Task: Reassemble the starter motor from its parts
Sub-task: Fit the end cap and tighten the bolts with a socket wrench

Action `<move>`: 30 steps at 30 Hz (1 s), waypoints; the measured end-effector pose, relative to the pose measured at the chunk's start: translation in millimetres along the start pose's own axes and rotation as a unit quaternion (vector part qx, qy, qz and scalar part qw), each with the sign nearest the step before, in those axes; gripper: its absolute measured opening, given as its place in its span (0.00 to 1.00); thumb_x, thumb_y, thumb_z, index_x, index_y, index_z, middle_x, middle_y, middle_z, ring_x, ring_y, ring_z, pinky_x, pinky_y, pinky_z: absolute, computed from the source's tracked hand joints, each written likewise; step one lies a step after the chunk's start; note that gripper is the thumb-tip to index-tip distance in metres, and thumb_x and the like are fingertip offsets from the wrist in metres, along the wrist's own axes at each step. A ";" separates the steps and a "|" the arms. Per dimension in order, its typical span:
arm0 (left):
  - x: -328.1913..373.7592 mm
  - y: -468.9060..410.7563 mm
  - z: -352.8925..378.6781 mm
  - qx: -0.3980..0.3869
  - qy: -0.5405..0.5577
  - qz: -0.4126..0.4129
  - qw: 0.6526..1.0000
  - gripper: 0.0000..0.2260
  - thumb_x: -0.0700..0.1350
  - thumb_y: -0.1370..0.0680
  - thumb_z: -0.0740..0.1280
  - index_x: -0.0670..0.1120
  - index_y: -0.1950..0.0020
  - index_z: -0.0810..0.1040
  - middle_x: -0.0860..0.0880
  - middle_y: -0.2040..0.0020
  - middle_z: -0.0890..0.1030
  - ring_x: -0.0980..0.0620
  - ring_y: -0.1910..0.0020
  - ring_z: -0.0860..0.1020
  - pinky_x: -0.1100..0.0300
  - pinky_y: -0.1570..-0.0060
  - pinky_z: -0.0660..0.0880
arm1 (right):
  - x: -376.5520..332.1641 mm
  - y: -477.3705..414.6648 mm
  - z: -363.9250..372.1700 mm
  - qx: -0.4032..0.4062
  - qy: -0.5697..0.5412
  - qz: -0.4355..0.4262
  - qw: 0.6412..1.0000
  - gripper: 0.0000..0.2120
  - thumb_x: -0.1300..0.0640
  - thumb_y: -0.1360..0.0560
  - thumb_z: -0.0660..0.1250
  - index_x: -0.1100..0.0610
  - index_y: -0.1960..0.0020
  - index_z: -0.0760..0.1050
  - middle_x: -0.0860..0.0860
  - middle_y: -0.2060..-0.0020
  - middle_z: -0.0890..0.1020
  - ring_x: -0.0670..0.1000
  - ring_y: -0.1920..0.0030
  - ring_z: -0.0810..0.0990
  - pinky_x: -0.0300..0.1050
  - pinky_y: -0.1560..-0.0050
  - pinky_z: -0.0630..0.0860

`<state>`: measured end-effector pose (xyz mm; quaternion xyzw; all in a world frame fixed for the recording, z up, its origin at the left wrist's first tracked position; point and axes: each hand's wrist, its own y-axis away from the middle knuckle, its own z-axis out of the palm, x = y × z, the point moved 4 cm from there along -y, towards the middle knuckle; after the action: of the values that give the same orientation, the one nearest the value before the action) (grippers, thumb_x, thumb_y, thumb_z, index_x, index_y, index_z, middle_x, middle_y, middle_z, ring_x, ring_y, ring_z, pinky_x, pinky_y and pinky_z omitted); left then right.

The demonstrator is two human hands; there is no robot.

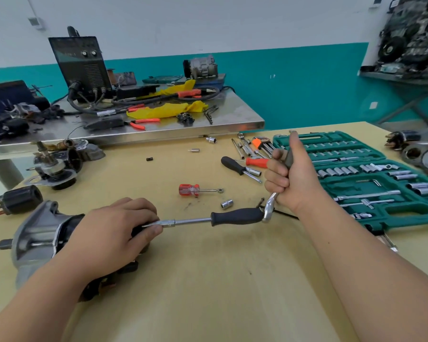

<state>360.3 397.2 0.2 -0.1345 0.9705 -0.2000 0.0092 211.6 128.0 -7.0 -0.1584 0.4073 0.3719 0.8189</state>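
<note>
The grey cast-metal and black starter motor lies on its side at the near left of the pale wooden table, nose housing pointing left. The left hand wraps the motor body, fingers curled over its rear end. Its fingertips steady the shaft of the black-handled chrome socket driver, evidently to keep the tool seated on a fastener. The right hand fists around the chrome ratchet handle fitted to the driver's butt, presumably for leverage. The housings appear joined; the fastener itself is hidden. A green socket-set case lies open to the right.
</note>
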 end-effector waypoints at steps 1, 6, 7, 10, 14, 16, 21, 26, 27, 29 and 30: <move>0.5 2.0 -0.7 0.002 0.004 0.005 1.000 0.17 0.61 0.24 0.54 0.57 0.56 0.81 0.66 0.54 0.76 0.63 0.56 0.74 0.65 0.70 0.71 | 0.2 0.9 1.7 -0.012 0.005 0.000 1.000 0.24 0.33 0.25 0.57 0.52 0.65 0.69 0.46 0.81 0.63 0.44 0.83 0.57 0.34 0.82 0.53; 2.6 5.7 -3.0 0.008 0.010 0.022 1.000 0.16 0.60 0.24 0.56 0.56 0.56 0.81 0.66 0.54 0.76 0.64 0.56 0.74 0.64 0.71 0.72 | -0.6 6.3 7.7 -0.079 0.024 0.019 0.996 0.22 0.33 0.31 0.59 0.53 0.66 0.70 0.46 0.82 0.63 0.43 0.84 0.57 0.31 0.82 0.53; 2.6 5.7 -2.9 0.008 0.009 0.023 1.000 0.16 0.60 0.24 0.56 0.56 0.56 0.81 0.66 0.54 0.76 0.64 0.56 0.74 0.65 0.71 0.72 | -3.0 7.8 7.7 -0.086 0.026 0.020 0.996 0.22 0.33 0.33 0.60 0.53 0.66 0.71 0.46 0.82 0.63 0.43 0.84 0.57 0.31 0.82 0.53; 1.9 5.7 -2.5 0.008 0.010 0.023 1.000 0.15 0.60 0.24 0.56 0.57 0.56 0.80 0.66 0.54 0.76 0.64 0.57 0.74 0.66 0.71 0.71 | -6.5 10.9 8.1 -0.095 0.029 0.019 0.995 0.22 0.33 0.33 0.60 0.53 0.66 0.71 0.46 0.81 0.63 0.43 0.84 0.57 0.31 0.82 0.53; 1.4 6.5 -1.8 0.009 0.010 0.023 1.000 0.15 0.60 0.24 0.56 0.57 0.57 0.81 0.66 0.54 0.76 0.65 0.56 0.73 0.67 0.71 0.70 | -2.0 12.5 12.5 -0.096 0.048 0.021 0.994 0.21 0.33 0.34 0.60 0.52 0.66 0.69 0.46 0.81 0.62 0.43 0.84 0.57 0.32 0.82 0.52; 1.2 6.6 -1.6 0.010 0.012 0.026 1.000 0.15 0.60 0.24 0.56 0.57 0.56 0.81 0.66 0.54 0.76 0.65 0.56 0.73 0.68 0.70 0.70 | -0.9 12.7 13.7 -0.103 0.035 0.029 0.994 0.22 0.33 0.34 0.60 0.52 0.65 0.69 0.46 0.81 0.63 0.43 0.84 0.57 0.32 0.82 0.52; 0.3 7.6 -1.7 0.022 0.020 0.035 0.999 0.15 0.61 0.24 0.57 0.57 0.56 0.81 0.66 0.54 0.76 0.65 0.55 0.72 0.64 0.71 0.74 | 5.8 6.6 13.6 -0.085 -0.006 0.085 0.993 0.21 0.34 0.34 0.64 0.53 0.65 0.70 0.45 0.80 0.64 0.42 0.84 0.60 0.32 0.85 0.55; 0.6 7.0 -1.5 0.020 0.020 0.038 0.999 0.16 0.60 0.24 0.57 0.56 0.56 0.82 0.66 0.54 0.76 0.65 0.56 0.74 0.65 0.71 0.73 | 34.5 1.6 1.7 0.051 -0.052 0.180 0.981 0.19 0.43 0.26 0.67 0.56 0.64 0.68 0.46 0.78 0.66 0.42 0.83 0.63 0.33 0.86 0.60; 0.6 7.2 -1.6 0.020 0.020 0.038 0.999 0.16 0.61 0.24 0.57 0.56 0.56 0.82 0.65 0.54 0.76 0.64 0.57 0.74 0.65 0.71 0.73 | 37.3 3.0 -0.6 0.065 -0.055 0.183 0.980 0.19 0.44 0.25 0.67 0.56 0.63 0.68 0.46 0.77 0.67 0.42 0.83 0.64 0.33 0.86 0.61; 1.0 7.4 -2.3 0.019 0.018 0.037 0.999 0.17 0.61 0.24 0.56 0.56 0.56 0.82 0.65 0.54 0.76 0.63 0.57 0.76 0.64 0.71 0.74 | 41.4 7.3 -3.8 0.074 -0.076 0.178 0.978 0.17 0.45 0.24 0.67 0.58 0.61 0.70 0.47 0.76 0.69 0.43 0.81 0.66 0.33 0.84 0.65; 1.5 7.4 -2.8 0.019 0.017 0.036 0.999 0.17 0.62 0.24 0.56 0.56 0.56 0.82 0.65 0.54 0.76 0.63 0.57 0.76 0.64 0.71 0.74 | 42.2 10.5 -4.2 0.069 -0.085 0.170 0.979 0.16 0.46 0.23 0.66 0.59 0.59 0.72 0.48 0.75 0.71 0.44 0.80 0.69 0.34 0.81 0.67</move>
<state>356.7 404.4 -0.1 -0.0958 0.9708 -0.2200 0.0028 218.0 152.9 -42.3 0.0023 0.3819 0.4887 0.7844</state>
